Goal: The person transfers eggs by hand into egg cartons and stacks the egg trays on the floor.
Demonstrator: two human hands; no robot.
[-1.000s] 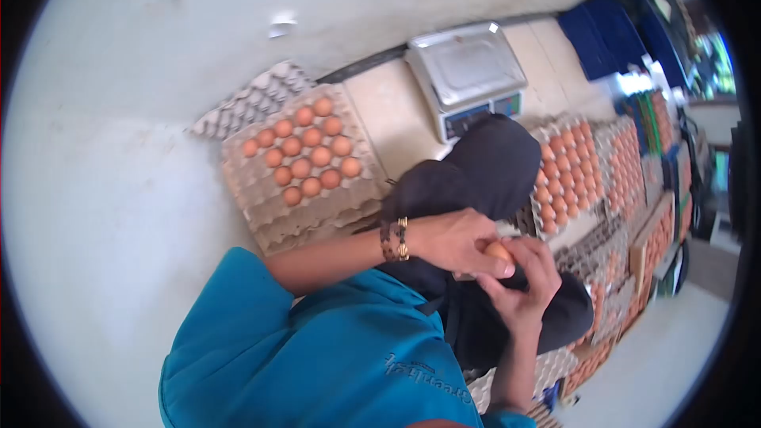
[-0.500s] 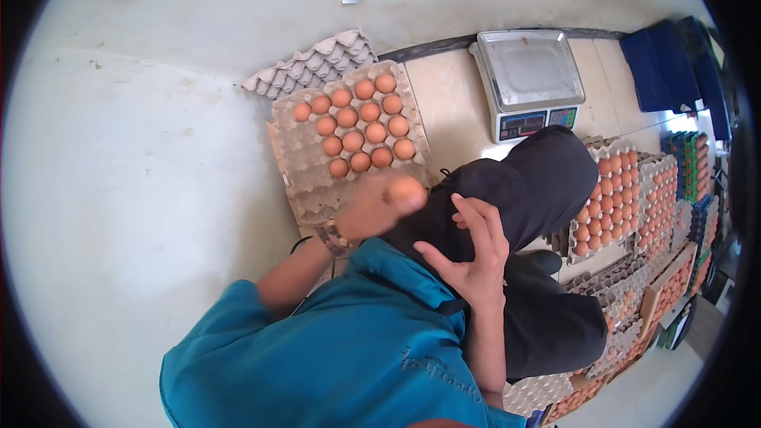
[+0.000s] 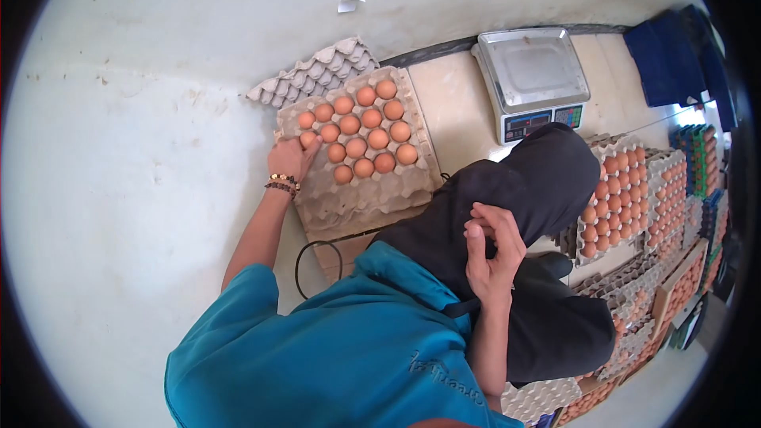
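Note:
My left hand [image 3: 292,157], with bead bracelets at its wrist, reaches to the left side of a grey cardboard egg tray [image 3: 341,200]. Its fingertips are closed on a brown egg [image 3: 308,139] sitting in the tray's left part. Rows of brown eggs [image 3: 356,147] fill much of the tray, while pockets along its near edge and lower left hold none. Over my dark-trousered leg [image 3: 507,190] hangs my right hand [image 3: 495,250], loosely curled, thumb and index finger slightly apart. Nothing shows in it.
A stack of egg trays [image 3: 317,71] leans at the wall behind. A digital scale [image 3: 533,79] stands on the tiled floor. To the right are egg-filled trays [image 3: 614,198] and a blue bin [image 3: 666,59]. A black cable [image 3: 298,269] loops near my left arm.
My left hand has carried the egg from near my lap leftward and up to the tray. My right hand has shifted slightly right, its fingers curling closer together.

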